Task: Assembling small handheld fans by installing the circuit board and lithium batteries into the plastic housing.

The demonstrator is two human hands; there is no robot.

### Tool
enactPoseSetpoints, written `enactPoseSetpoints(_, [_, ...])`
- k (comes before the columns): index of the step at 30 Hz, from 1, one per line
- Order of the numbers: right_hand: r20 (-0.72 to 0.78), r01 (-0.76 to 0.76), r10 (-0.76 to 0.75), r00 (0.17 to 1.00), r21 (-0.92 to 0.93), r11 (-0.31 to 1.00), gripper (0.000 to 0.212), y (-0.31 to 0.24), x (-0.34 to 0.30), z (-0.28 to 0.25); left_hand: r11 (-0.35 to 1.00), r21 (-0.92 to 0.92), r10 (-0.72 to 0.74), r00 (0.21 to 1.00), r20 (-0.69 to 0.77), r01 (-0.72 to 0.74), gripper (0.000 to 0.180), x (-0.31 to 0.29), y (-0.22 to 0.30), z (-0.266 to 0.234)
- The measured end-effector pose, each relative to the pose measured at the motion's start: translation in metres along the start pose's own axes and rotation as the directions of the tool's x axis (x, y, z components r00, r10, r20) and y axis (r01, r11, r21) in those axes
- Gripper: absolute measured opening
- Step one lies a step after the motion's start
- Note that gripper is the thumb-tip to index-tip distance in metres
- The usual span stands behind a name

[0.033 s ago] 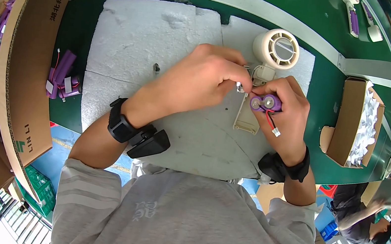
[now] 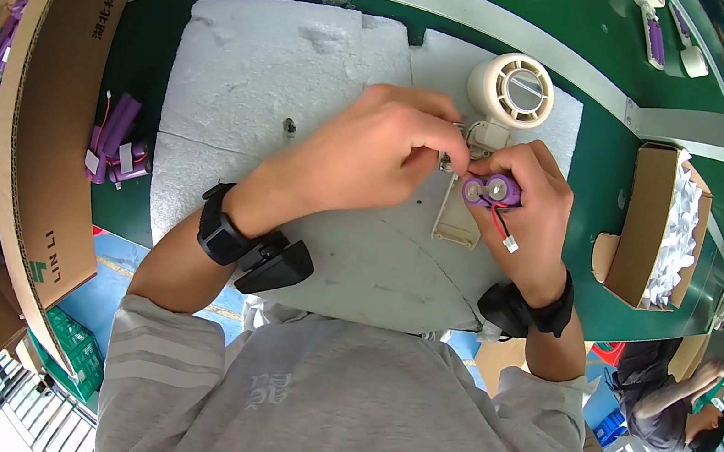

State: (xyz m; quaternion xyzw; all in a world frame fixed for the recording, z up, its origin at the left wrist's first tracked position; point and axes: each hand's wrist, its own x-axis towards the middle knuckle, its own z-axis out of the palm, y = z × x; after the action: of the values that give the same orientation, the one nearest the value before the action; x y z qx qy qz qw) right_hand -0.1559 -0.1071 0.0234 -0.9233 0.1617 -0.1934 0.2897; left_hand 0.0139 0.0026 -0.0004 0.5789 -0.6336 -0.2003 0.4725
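Observation:
A cream handheld fan [image 2: 512,90] with a round slotted head lies on white foam. Its opened handle shell [image 2: 456,225] extends toward me. My right hand [image 2: 536,204] is closed round a purple two-cell battery pack [image 2: 497,189], whose red and black wires end in a white connector [image 2: 510,244]. At the handle's neck, the thumb and fingers of my left hand [image 2: 392,142] are pinched together close to the right fingertips. A small shiny bit [image 2: 447,164] shows beneath the left fingertips; what exactly they grip is hidden.
Foam sheets [image 2: 245,71] cover the green bench [image 2: 580,257]. On the left are purple battery packs [image 2: 122,141] and a tall cardboard box [image 2: 62,119]. A carton [image 2: 644,224] of white pieces stands right. More fan parts [image 2: 655,41] lie far right; a person [image 2: 674,409] is lower right.
My left fingertips have shifted very slightly right, covering more of the shiny bit. My right hand and the battery pack stay nearly still. The person at lower right has moved an arm.

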Motion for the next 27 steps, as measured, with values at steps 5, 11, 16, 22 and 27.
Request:
enactPoseSetpoints(5, [0.023,0.023,-0.023,0.999,-0.002,1.0,0.024,0.002,-0.001,-0.002,0.962,-0.227,-0.146,0.989,0.026,0.149,0.019,0.004,0.014,0.005])
enactPoseSetpoints(11, [-0.084,-0.083,0.123,0.989,0.368,0.926,0.024,0.013,-0.001,0.001,0.952,-0.227,-0.191,0.979,0.076,0.203,0.021,0.0,0.008,0.007])
enactPoseSetpoints(16, [0.003,-0.281,0.376,0.927,0.67,0.688,0.012,0.012,0.004,-0.015,0.922,-0.315,-0.213,0.974,0.076,0.226,0.02,-0.001,0.007,0.009])
enactPoseSetpoints(22, [0.223,-0.343,0.263,0.939,0.685,0.643,0.008,0.023,-0.001,-0.025,0.879,-0.306,-0.324,0.928,0.182,0.366,0.017,0.001,0.013,0.004])
enactPoseSetpoints(27, [0.135,-0.055,0.033,0.99,0.16,0.986,0.011,0.005,-0.004,-0.016,0.866,-0.385,-0.275,0.947,0.164,0.318,0.015,0.0,0.012,0.003])
